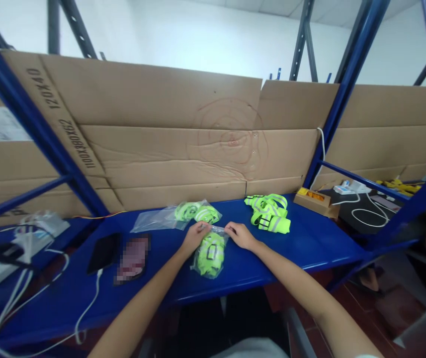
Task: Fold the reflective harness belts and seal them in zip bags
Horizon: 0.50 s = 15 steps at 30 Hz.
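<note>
While the left hand is pinching the far left corner of a small clear plastic bag, the right hand is holding the far right corner, thumbs and fingers closing narrowly on the film. The bag is lying on the near side of both hands, its far edge running between them, and a folded neon yellow-green webbing bundle with a dark rectangular buckle is filling it. Just beyond the left hand, two rounded neon-green striped bundles are resting in clear plastic, with flat transparent film spreading left of them. To the right, apart from the right hand, a loose neon-green strap harness with silvery stripes is lying in a heap. A small brown cardboard box is sitting farther right. On the left, a black rectangular phone is lying beside a blurred pinkish flat object. The long blue tabletop is supporting all these, and a tall brown cardboard panel is standing along its far side.
</note>
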Each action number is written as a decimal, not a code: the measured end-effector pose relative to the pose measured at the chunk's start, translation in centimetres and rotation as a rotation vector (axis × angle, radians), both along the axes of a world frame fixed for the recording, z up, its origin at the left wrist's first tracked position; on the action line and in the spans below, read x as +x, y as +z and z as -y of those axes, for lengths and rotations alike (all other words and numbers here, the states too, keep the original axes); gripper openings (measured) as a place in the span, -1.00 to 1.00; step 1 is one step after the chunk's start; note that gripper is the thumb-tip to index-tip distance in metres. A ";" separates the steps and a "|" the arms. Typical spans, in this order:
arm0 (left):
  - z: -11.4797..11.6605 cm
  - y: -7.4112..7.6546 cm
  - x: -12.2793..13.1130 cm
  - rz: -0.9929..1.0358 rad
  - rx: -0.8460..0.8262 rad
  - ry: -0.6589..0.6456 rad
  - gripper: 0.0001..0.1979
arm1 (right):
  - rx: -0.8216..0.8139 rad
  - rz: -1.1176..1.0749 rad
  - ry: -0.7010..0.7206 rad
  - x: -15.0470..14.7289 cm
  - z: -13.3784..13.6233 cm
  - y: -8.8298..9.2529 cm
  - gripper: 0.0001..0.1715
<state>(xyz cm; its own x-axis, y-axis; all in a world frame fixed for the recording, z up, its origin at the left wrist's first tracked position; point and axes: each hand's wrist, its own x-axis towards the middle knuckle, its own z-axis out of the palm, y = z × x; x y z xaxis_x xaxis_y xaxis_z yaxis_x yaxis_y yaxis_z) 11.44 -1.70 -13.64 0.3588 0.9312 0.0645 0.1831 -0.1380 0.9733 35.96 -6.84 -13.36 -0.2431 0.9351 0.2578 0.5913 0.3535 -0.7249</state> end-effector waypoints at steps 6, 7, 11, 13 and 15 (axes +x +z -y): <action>-1.0 -0.5 -0.7 -0.058 -0.026 -0.041 -0.67 | 0.079 0.023 0.026 0.1 -0.4 -0.7 -0.57; -1.1 -0.5 -0.8 -0.057 -0.036 -0.047 -0.67 | 0.087 0.030 0.027 0.2 -0.4 -0.9 -0.57; -1.2 -0.4 -1.0 -0.027 -0.086 -0.073 -0.66 | 0.104 0.063 0.019 0.4 -0.5 -1.0 -0.58; -1.2 -0.1 -1.1 -0.002 -0.107 -0.085 -0.64 | 0.111 0.078 0.008 0.4 -0.4 -0.9 -0.58; -1.2 0.2 -1.2 0.020 -0.124 -0.100 -0.62 | 0.117 0.090 -0.004 0.4 -0.3 -0.7 -0.58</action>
